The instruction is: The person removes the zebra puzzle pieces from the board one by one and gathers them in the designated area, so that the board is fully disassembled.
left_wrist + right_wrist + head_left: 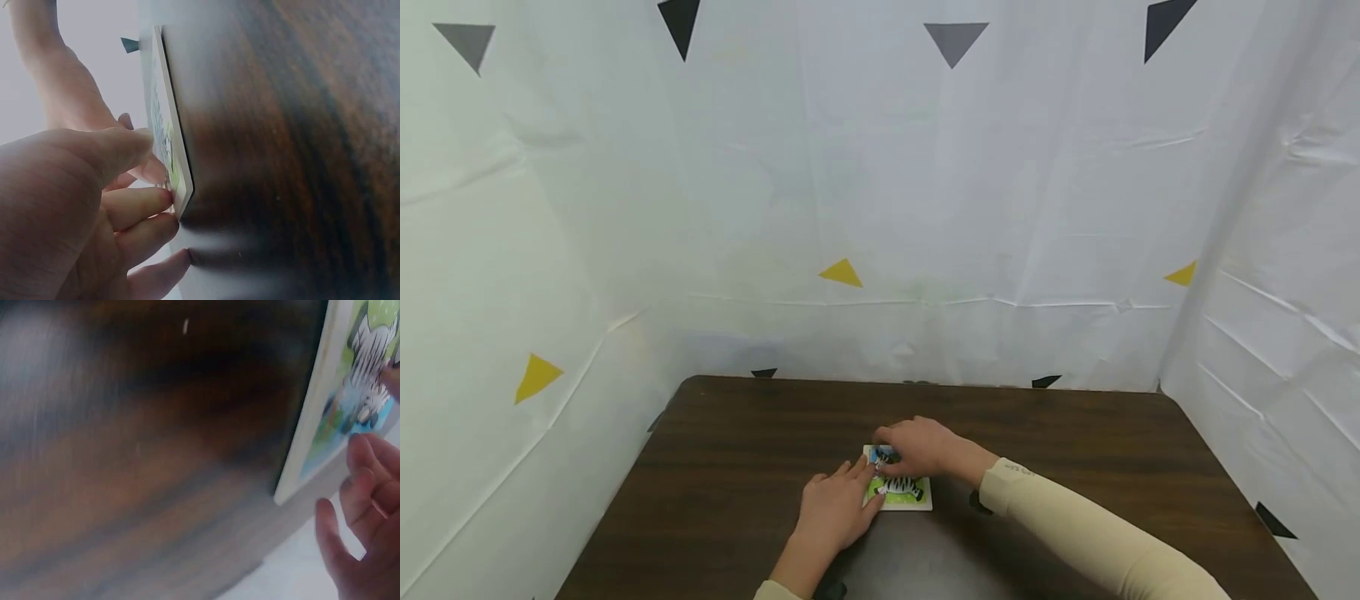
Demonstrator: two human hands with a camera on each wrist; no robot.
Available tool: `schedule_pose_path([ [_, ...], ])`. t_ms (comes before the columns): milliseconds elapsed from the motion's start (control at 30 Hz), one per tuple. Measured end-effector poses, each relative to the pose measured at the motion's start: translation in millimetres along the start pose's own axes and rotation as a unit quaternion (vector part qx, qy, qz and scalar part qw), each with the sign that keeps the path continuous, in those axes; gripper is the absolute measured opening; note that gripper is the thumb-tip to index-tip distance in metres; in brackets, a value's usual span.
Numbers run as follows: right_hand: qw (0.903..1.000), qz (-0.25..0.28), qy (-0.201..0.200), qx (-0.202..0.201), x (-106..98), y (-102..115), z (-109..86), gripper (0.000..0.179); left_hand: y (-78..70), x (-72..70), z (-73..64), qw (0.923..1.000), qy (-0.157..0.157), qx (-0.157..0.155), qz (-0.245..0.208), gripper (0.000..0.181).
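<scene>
A small square zebra picture board (895,500) with a thick pale rim lies flat on the table. Its green and blue picture also shows in the right wrist view. My left hand (837,507) rests at the board's left side, fingers fairly straight against the edge and thumb near the lower left corner. From the upper right, my right hand (925,447) reaches over the board. Its thumb touches the zebra, while bent fingers (359,447) meet the far edge in the right wrist view. Whether they pinch a separate piece cannot be made out.
The dark wood-grain table (737,450) extends around the board on all sides. White sheeting (880,183) with grey, black and yellow triangles hangs behind and along both sides. A dark wrist device (979,502) sits under the right cuff.
</scene>
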State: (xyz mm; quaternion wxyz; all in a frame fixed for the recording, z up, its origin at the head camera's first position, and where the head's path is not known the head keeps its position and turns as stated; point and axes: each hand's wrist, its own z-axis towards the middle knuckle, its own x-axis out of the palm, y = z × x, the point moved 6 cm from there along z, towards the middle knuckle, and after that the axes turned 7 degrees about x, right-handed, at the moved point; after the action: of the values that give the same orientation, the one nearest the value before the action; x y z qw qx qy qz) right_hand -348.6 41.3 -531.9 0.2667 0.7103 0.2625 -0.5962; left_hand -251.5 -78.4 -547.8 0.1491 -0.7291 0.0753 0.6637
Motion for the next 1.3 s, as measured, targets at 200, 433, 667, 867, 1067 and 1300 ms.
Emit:
schedule_pose_path([
  [200, 0.9998, 0.015, -0.012, 0.008, 2.1, -1.6, 1.1, 0.045, 1.3, 1.8, 2.1, 1.0, 0.004, 0.002, 0.0, 0.061],
  [433, 0.9993, 0.034, -0.009, 0.012, 5.5, -4.3, 3.2, 0.045, 2.2, 1.2, 3.0, 0.9999, 0.01, 0.001, -0.014, 0.06],
  [667, 0.9984, 0.05, -0.024, 0.008, 5.3, -6.0, 2.4, 0.043, 0.8, -1.5, 2.9, 0.9998, 0.003, -0.004, -0.02, 0.06],
  [867, 0.9962, 0.078, -0.038, 0.002, 3.7, -7.2, 0.1, 0.039, 0.5, -0.5, 5.0, 0.9999, -0.007, 0.001, -0.013, 0.06],
  [1067, 0.9909, 0.132, -0.022, 0.01, 5.9, -7.4, -0.3, 0.041, 0.8, 0.9, 6.1, 0.9999, -0.011, 0.002, -0.01, 0.06],
  [1300, 0.9855, 0.168, -0.019, 0.02, 4.7, -8.9, -0.4, 0.044, 2.3, 0.8, 7.6, 0.9999, -0.011, 0.001, -0.007, 0.06],
])
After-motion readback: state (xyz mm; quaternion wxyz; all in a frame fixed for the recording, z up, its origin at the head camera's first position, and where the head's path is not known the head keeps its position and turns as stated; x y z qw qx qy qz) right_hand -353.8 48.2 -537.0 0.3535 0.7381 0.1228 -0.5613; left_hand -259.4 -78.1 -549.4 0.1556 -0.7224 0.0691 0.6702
